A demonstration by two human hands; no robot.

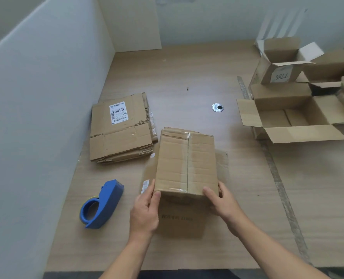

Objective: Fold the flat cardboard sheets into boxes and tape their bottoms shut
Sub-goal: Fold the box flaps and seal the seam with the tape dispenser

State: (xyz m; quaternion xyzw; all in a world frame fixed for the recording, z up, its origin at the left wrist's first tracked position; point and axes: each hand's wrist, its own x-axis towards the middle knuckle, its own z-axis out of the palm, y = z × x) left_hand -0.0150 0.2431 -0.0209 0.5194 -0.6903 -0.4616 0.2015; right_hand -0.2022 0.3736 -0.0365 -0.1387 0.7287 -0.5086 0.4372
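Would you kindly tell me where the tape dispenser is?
Head view, lower left: the tape dispenser lies on the table, left of the left hand and nearer than the flat cardboard stack.

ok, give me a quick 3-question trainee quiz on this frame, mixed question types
1. Multiple choice: where does the blue plastic tape dispenser lie?
A) on the light wooden table, left of the held brown cardboard box
B) inside an open box
C) on the floor

2. True or false: the top sheet of the stack of flat cardboard sheets bears a white label.

3. Fill in (near/far): the left hand and the right hand both grip the box at its ____ end.

Key: 1 A; 2 true; 3 near.
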